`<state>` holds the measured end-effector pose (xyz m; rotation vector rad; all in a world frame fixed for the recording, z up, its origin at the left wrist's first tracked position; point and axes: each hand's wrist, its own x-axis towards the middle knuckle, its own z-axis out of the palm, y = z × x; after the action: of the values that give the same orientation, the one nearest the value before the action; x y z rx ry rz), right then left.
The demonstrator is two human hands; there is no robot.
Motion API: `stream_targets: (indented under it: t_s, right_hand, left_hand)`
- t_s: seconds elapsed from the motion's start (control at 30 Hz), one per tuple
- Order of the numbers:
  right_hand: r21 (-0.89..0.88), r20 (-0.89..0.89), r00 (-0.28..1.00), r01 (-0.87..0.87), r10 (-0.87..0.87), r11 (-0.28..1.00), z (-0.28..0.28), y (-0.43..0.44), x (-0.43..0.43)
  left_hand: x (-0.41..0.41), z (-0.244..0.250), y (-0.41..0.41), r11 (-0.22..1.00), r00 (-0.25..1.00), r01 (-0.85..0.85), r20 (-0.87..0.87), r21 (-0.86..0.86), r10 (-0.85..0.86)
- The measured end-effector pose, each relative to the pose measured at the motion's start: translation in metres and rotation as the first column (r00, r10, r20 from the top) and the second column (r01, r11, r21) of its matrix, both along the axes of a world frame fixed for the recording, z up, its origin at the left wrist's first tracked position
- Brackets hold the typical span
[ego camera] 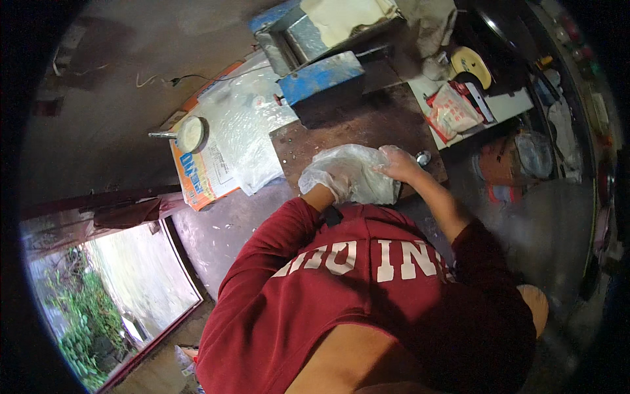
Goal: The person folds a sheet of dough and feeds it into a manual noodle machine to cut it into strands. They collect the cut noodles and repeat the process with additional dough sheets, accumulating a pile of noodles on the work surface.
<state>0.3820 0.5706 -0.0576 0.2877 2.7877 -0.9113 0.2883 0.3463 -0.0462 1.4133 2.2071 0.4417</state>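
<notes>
A thin translucent plastic bag lies bunched on the brown board in front of me. My left hand is inside the bag's left end, seen dimly through the film; whether its fingers hold anything is hidden. At the bag's upper right edge, my right hand grips the plastic; whitish residue shows on its fingers. Just right of that hand a small shiny metal object sits on the brown board.
Behind the board stands a blue-sided metal box. To the left are plastic sheeting and a small pan on an orange-and-white printed sack. A red-and-white packet lies on a white shelf at right, near a yellow round lid.
</notes>
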Motion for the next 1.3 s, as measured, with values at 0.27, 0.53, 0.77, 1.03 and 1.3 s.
stream_targets:
  t_s: [0.27,0.53,0.77,1.03,1.3]
  right_hand:
    - [-0.598,0.187,0.763,0.588,-0.618,0.545,-0.022,-0.004,0.068]
    - [-0.743,0.651,0.736,0.565,-0.187,-0.360,-0.013,-0.061,0.059]
    - [-0.783,0.492,0.865,0.490,0.100,-0.383,-0.028,-0.122,0.019]
    - [-0.929,0.301,0.817,0.368,-0.491,0.041,0.042,-0.112,-0.020]
    - [-0.896,-0.216,0.833,0.038,-0.510,0.443,0.094,-0.105,-0.139]
  left_hand:
    - [0.000,-0.027,-0.029,1.000,0.997,-0.014,0.079,0.013,0.013]
    - [0.014,-0.035,-0.109,0.741,0.327,-0.665,0.928,0.092,0.178]
    - [0.011,0.063,-0.084,0.701,0.685,-0.628,0.667,0.337,0.293]
    - [0.008,0.046,-0.093,0.400,-0.004,-0.916,1.000,0.003,-0.017]
    - [0.019,0.070,-0.097,0.681,-0.408,-0.729,0.840,-0.064,-0.357]
